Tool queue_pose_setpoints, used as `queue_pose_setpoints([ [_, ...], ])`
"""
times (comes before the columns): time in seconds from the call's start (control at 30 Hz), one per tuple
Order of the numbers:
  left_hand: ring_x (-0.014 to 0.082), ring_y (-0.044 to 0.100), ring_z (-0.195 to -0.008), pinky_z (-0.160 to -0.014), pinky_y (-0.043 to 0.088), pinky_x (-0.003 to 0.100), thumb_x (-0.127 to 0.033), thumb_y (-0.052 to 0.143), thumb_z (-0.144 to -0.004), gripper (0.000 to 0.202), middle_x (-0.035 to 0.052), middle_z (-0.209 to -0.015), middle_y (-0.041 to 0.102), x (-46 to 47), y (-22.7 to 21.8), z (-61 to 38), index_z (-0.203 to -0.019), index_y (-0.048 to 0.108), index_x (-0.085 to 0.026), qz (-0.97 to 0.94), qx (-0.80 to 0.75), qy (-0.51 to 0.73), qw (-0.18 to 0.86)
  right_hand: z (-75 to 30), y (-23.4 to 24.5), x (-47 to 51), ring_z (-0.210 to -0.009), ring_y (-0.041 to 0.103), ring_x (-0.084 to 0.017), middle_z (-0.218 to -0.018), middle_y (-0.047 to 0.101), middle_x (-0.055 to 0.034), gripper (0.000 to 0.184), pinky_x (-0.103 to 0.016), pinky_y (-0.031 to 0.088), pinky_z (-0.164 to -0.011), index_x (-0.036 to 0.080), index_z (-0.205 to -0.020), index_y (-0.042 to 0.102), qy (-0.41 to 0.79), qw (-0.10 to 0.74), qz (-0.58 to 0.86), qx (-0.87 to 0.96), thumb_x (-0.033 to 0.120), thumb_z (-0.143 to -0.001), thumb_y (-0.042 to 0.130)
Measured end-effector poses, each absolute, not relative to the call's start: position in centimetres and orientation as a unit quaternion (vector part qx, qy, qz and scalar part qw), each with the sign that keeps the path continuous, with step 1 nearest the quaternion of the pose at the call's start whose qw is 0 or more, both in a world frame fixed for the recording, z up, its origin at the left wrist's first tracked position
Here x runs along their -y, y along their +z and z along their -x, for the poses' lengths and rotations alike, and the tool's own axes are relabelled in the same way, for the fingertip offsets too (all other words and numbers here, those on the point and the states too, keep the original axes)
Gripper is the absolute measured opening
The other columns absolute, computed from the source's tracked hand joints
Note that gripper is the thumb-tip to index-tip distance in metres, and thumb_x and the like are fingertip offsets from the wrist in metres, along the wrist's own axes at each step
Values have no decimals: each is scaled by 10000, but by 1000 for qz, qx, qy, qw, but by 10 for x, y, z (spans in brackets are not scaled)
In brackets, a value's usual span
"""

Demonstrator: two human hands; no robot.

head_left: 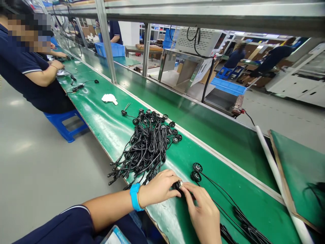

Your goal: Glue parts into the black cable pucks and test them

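Observation:
My left hand [158,187] and my right hand [203,211] meet over the near edge of the green bench [106,125], both pinching one small black round cable part [177,185] between their fingertips. A blue band and a thin bangle are on my left wrist. Just beyond the hands lie two black round disc parts [196,171] with thin cables [228,203] trailing to the right. To the left of my hands sits a big tangled heap of black cables with round ends [148,142].
A co-worker in a dark shirt [27,71] sits at the bench's far left on a blue stool [66,123], with cables and a white cloth [109,98] nearby. A metal post [106,44] and a white tube [276,176] border the belt. Blue bins and machines stand behind.

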State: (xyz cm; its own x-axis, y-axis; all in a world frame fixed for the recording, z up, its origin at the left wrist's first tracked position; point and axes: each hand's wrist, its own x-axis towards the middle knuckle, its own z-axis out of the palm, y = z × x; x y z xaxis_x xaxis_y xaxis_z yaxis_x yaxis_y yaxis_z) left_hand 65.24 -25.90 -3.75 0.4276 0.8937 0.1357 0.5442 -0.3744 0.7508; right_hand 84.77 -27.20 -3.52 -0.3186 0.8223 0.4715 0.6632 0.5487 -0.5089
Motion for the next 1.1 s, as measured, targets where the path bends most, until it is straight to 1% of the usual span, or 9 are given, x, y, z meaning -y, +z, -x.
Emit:
queue_pose_setpoints([
  [0.1, 255, 620, -1017, -930, 506, 371, -364, 808, -779, 533, 89, -1077, 665, 259, -43, -654, -1234, 605, -177, -760, -473, 294, 334, -843, -30, 272, -918, 640, -181, -1021, 699, -32, 184, -290, 472, -832, 209, -1042, 668, 18, 319, 419, 850, 286, -1024, 501],
  [0.17, 240, 638, -984, -912, 519, 361, -346, 840, -743, 681, 87, -1104, 669, 259, -48, -655, -1324, 525, -187, -737, -481, 315, 356, -842, -27, 272, -878, 629, -184, -988, 690, -43, 202, -295, 456, -801, 193, -1025, 644, -10, 295, 407, 864, 274, -1040, 460],
  [0.23, 221, 652, -935, -879, 533, 345, -336, 852, -728, 723, 81, -1110, 669, 259, -51, -655, -1340, 495, -195, -725, -481, 322, 373, -840, -24, 271, -837, 614, -184, -944, 679, -47, 227, -301, 441, -778, 186, -999, 625, -26, 279, 405, 870, 274, -1051, 423],
  [0.4, 225, 657, -930, -857, 535, 338, -332, 857, -716, 671, 76, -1091, 679, 259, -55, -656, -1283, 528, -190, -729, -477, 323, 370, -836, -19, 265, -780, 568, -193, -862, 649, -49, 301, -328, 406, -749, 186, -929, 605, -54, 247, 384, 888, 278, -1066, 353],
  [0.57, 223, 659, -926, -846, 535, 326, -335, 856, -717, 648, 79, -1065, 685, 259, -54, -657, -1260, 542, -173, -731, -483, 321, 360, -837, -24, 258, -739, 544, -204, -819, 626, -55, 372, -344, 391, -674, 202, -854, 603, -28, 241, 365, 899, 344, -1066, 332],
  [0.67, 239, 653, -962, -861, 528, 342, -321, 843, -733, 569, 70, -1049, 692, 259, -47, -656, -1211, 571, -179, -744, -488, 314, 333, -836, -25, 255, -726, 535, -214, -805, 614, -60, 404, -351, 393, -643, 213, -792, 589, -12, 243, 362, 900, 366, -1061, 331],
  [0.8, 209, 659, -922, -837, 536, 308, -272, 774, -808, 321, 36, -989, 702, 262, -35, -653, -1082, 629, -194, -755, -480, 316, 316, -828, -21, 258, -751, 558, -219, -811, 610, -59, 326, -348, 452, -663, 214, -832, 607, 8, 256, 401, 879, 314, -1048, 386],
  [0.93, 172, 682, -946, -811, 566, 253, -215, 620, -915, 165, 32, -1119, 704, 264, -38, -648, -1074, 659, -232, -777, -448, 331, 294, -825, -18, 277, -855, 618, -184, -925, 647, -44, 206, -296, 529, -741, 219, -958, 645, 12, 296, 479, 826, 265, -1023, 455],
  [1.1, 181, 743, -863, -758, 606, 239, -433, 560, -945, 244, 27, -1102, 748, 240, -57, -634, -1041, 704, -262, -835, -393, 341, 179, -863, -18, 317, -892, 638, -149, -957, 668, -38, 201, -256, 543, -792, 221, -981, 656, -92, 401, 620, 669, 232, -1008, 457],
])
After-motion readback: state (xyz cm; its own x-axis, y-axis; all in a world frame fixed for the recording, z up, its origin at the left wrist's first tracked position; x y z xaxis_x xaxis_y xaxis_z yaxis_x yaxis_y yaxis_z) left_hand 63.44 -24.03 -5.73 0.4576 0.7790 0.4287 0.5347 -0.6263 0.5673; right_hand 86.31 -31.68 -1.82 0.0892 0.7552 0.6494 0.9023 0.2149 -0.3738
